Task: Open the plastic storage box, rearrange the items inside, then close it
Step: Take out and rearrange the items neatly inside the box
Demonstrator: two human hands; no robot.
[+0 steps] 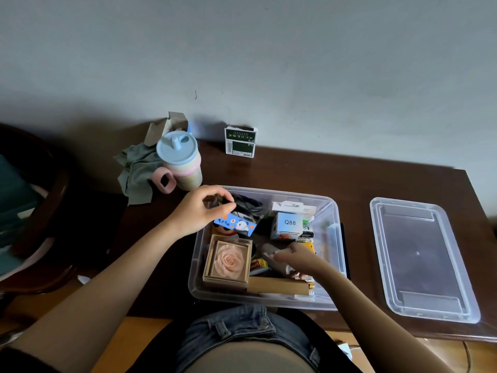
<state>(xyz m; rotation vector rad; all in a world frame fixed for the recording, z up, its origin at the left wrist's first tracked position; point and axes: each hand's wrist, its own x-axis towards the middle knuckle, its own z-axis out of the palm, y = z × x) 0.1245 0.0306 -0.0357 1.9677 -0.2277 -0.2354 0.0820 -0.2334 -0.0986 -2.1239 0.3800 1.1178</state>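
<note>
— Where's the storage box (332,211)?

— Open on the tabletop (295,168), right in front of the person; its lid (422,258) lies apart on the right.

— And the hands?

— Left hand (200,208): grip pinching a dark cord bundle (248,205) at the far corner. Right hand (294,258): grip curled round a greyish object (269,251) inside.

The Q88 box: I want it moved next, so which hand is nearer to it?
Right, narrowly. The right hand grips a grey object just below the Q88 box; the left hand pinches a dark item at the storage box's far left corner.
</note>
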